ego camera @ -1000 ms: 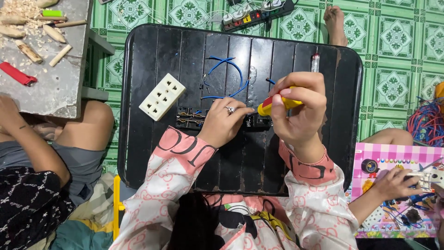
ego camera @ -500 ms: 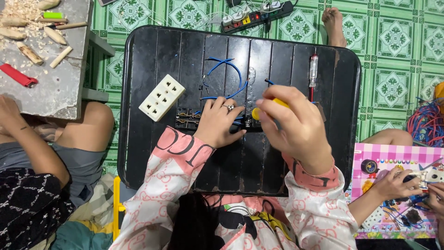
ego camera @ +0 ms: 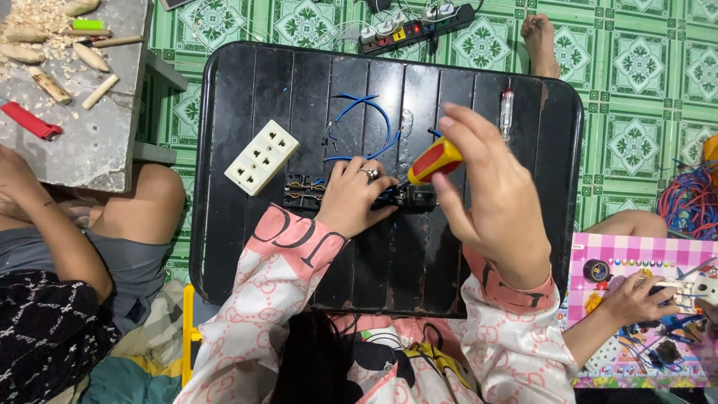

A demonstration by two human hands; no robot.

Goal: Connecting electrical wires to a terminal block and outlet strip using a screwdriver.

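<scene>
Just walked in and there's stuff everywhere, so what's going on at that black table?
A person in pink sleeves works at the black table. Their left hand pins down a black socket base with blue wires running from it, while their right hand holds a yellow and red screwdriver angled down at it. A white socket cover lies beside it, untouched. On each side another person sits, busy with other things.

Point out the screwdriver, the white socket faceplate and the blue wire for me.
screwdriver [ego camera: 436,159], head view, on its yellow and red handle in the right hand.
white socket faceplate [ego camera: 262,157], head view, on the middle of its face.
blue wire [ego camera: 383,120], head view, on the loop's upper curve.
</scene>
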